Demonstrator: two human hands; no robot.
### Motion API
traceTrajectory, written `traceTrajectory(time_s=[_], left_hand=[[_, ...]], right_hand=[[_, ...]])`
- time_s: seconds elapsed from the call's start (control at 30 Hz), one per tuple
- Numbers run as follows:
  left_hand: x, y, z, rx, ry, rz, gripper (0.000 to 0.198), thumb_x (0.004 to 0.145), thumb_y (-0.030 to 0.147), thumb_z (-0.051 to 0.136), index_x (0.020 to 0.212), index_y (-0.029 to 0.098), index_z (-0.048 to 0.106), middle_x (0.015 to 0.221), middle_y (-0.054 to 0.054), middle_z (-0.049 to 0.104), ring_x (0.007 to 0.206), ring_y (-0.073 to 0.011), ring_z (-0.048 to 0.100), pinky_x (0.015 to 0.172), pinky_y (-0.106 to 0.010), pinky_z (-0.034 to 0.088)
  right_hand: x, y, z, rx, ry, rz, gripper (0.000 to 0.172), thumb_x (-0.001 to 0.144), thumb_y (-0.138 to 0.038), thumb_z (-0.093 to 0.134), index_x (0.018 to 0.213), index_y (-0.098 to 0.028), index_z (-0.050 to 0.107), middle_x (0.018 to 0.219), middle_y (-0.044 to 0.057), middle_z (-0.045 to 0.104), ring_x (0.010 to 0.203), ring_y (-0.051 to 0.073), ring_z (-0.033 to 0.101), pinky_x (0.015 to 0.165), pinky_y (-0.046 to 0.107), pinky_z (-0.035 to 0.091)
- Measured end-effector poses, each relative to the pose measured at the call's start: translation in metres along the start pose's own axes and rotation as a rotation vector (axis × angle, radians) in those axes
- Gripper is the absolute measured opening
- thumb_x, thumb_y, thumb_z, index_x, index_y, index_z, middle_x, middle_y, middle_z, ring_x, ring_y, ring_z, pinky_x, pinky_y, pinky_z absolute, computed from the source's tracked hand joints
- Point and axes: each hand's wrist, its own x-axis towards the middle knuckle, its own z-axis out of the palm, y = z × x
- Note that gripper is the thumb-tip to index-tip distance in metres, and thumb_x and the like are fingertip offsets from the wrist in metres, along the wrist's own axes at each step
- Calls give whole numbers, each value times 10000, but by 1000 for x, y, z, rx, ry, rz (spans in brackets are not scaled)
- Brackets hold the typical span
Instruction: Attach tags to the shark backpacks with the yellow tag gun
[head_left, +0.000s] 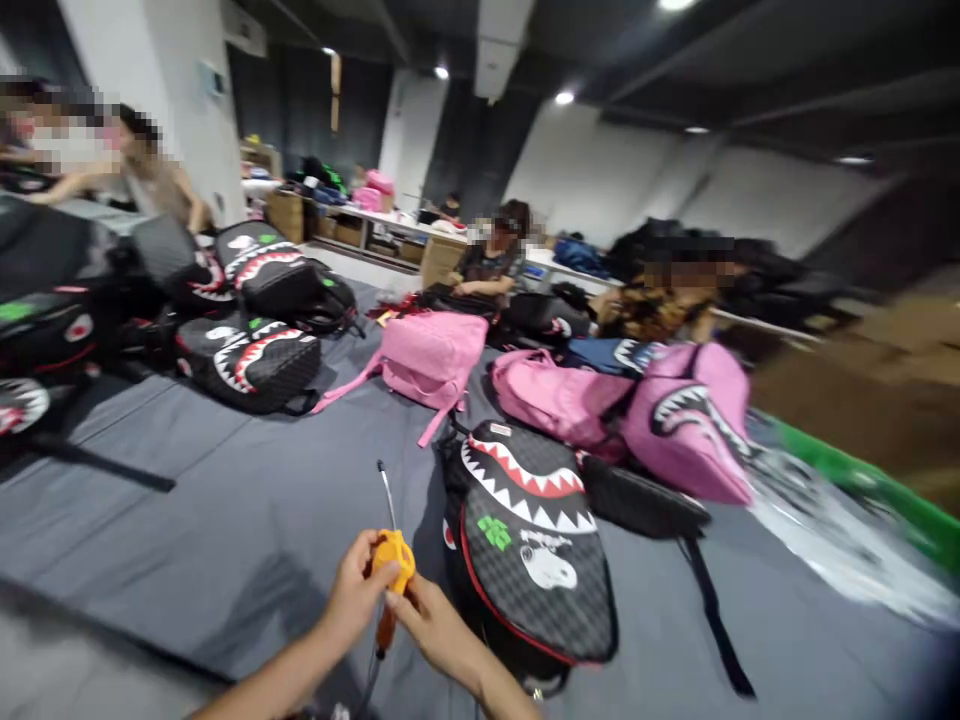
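Note:
Both my hands are closed around a corded tool that looks like a soldering iron [387,492], held over the grey table. Its thin metal rod points away from me, and a reddish-brown handle and a cable run down toward me. My left hand [355,582] grips a round yellow-orange piece [403,556] at the base of the rod. I cannot tell whether that piece belongs to the tool. The fingers of my right hand [429,618] pinch beside it, near the handle. Just right of my hands lies a black checkered backpack [517,560] with a shark-mouth print.
Pink backpacks [435,350] and a pink shark-mouth one [686,420] lie farther back. Several black backpacks [255,360] are piled at left. A black strap [716,610] trails at right, near clear plastic [817,530]. People [491,262] sit across the grey-covered table [187,520].

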Motion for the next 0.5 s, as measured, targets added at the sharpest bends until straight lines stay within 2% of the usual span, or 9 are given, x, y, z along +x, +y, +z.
traceTrajectory(time_s=[0.07, 0.13, 0.27, 0.37, 0.43, 0.5], left_hand=[[26, -7, -17, 59, 49, -29, 475, 762, 509, 636, 1070, 156, 562, 960, -64, 657, 884, -209, 616, 828, -318, 484], [55, -20, -30, 151, 142, -64, 568, 749, 609, 588, 1078, 146, 566, 959, -80, 663, 867, -225, 623, 796, -330, 493], [116, -64, -44, 467, 358, -183, 718, 737, 774, 425, 1073, 155, 567, 930, -100, 677, 847, -271, 648, 756, -364, 493], [149, -98, -44, 758, 326, -337, 715, 723, 761, 477, 1108, 163, 547, 956, -120, 697, 913, -307, 678, 778, -368, 491], [160, -118, -41, 929, 282, -470, 676, 753, 734, 464, 1114, 168, 545, 918, -129, 710, 903, -327, 698, 751, -370, 495], [162, -132, -38, 1054, 281, -537, 644, 807, 720, 383, 1129, 186, 543, 856, -122, 715, 871, -339, 713, 723, -378, 499]], right_hand=[[10, -6, -21, -117, 90, 9, 448, 905, -416, 530, 1266, -167, 618, 1188, 111, 688, 1025, 243, 658, 918, 374, 515], [19, -3, -58, -259, 272, 29, 472, 895, -382, 527, 1312, -169, 589, 1266, 130, 653, 1097, 253, 641, 976, 397, 489], [50, 15, -165, -540, 577, 80, 478, 914, -383, 477, 1314, -138, 572, 1278, 159, 644, 1168, 279, 611, 1023, 436, 455], [87, 31, -249, -732, 717, 198, 470, 930, -349, 467, 1330, -115, 550, 1309, 171, 619, 1195, 274, 591, 1009, 399, 458], [112, 44, -300, -885, 722, 321, 456, 951, -332, 453, 1349, -125, 537, 1350, 160, 591, 1222, 253, 570, 1003, 349, 450], [137, 62, -347, -1000, 685, 440, 428, 963, -316, 445, 1334, -135, 556, 1336, 154, 597, 1205, 244, 577, 972, 318, 452]])
